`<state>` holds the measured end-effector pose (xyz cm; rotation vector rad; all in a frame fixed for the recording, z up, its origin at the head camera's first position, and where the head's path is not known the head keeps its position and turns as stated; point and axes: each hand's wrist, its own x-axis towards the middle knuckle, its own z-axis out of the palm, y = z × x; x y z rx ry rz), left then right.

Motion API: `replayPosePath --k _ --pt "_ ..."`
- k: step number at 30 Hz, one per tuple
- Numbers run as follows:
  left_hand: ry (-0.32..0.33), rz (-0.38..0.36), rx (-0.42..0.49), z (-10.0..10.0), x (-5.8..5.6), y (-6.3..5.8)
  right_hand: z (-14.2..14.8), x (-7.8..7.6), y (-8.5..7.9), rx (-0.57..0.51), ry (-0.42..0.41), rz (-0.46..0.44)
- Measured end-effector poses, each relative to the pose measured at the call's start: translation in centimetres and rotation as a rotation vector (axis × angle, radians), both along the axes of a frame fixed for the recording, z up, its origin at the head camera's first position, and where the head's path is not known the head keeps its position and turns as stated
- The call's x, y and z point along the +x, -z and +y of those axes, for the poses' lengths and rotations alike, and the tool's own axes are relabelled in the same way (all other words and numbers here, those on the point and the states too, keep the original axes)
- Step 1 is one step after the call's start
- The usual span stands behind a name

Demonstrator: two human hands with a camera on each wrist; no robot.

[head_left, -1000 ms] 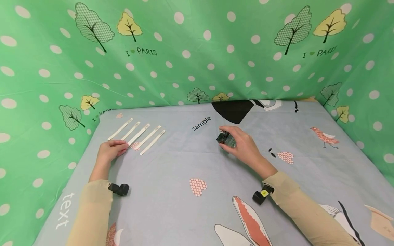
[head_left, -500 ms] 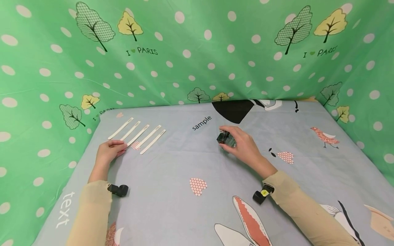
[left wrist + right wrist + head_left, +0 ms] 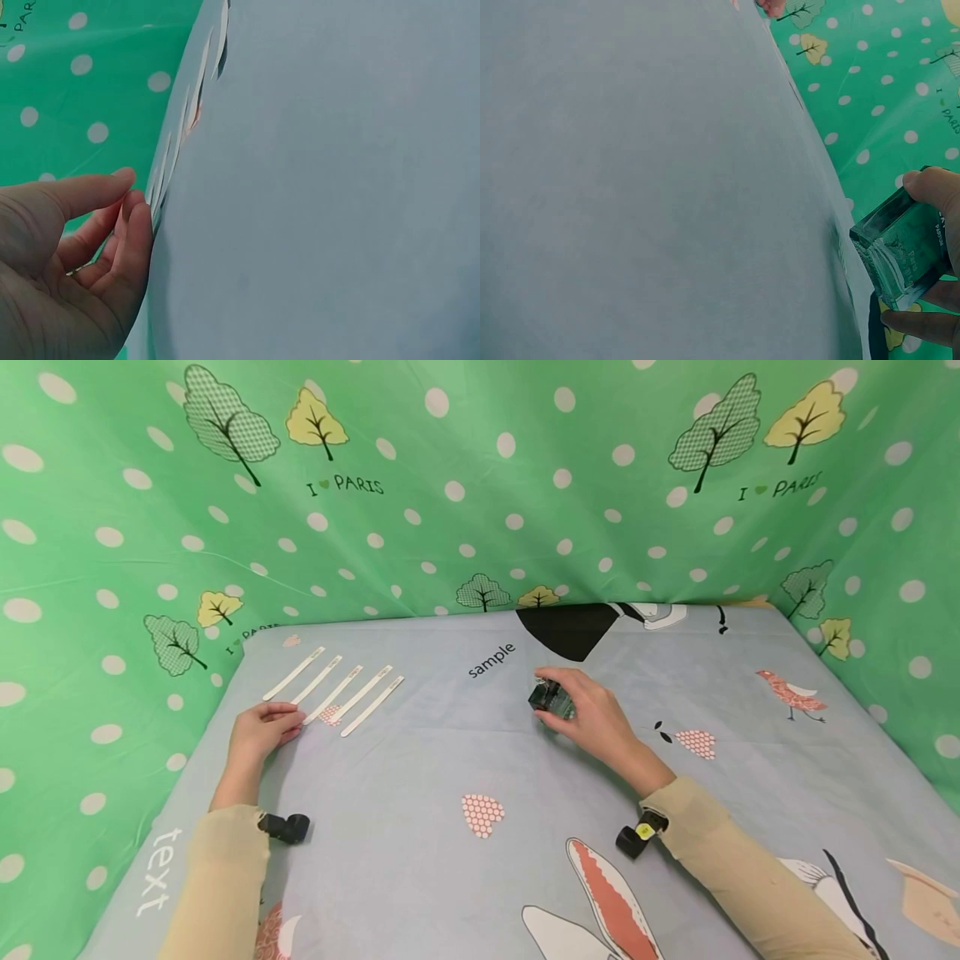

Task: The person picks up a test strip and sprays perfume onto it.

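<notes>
Five-sided glimpses aside, several slim white paper strips (image 3: 363,695) lie slanted in a row at the left of the bed-like surface, small print at their far ends. My left hand (image 3: 262,731) is at the near end of the middle strip (image 3: 334,693), its fingertips right beside that end. In the left wrist view the left hand (image 3: 82,255) has thumb and fingers bent loosely, with no strip between them. My right hand (image 3: 600,714) grips a dark green glass perfume bottle (image 3: 545,695) between thumb and fingers. The right wrist view shows the bottle (image 3: 904,255) tilted, with lettering on its face.
A grey-blue printed cloth (image 3: 420,793) covers the table, and its hearts, bird and lettering are flat prints. Green dotted curtains (image 3: 465,468) rise behind the table and along both sides. A black wrist camera (image 3: 285,827) sits on the left wrist, another (image 3: 641,832) on the right.
The middle strip has shifted slightly toward me and now lies flat in the row. My left hand has drawn a little left, off its end. My right hand and the bottle have stayed put.
</notes>
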<state>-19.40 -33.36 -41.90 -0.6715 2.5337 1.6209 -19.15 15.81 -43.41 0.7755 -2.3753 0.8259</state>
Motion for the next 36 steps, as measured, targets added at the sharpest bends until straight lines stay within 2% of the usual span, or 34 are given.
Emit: replayPosePath --k 10,25,36 --pt "0.033 0.012 -0.027 0.5 0.0 -0.1 0.0 0.0 0.0 -0.001 0.000 -0.002" --pt "0.073 0.056 -0.015 1.6 0.3 -0.1 0.0 0.1 0.0 0.004 0.002 0.005" --pt "0.107 0.088 -0.054 2.3 0.4 0.6 0.0 0.1 -0.1 0.003 0.004 0.009"
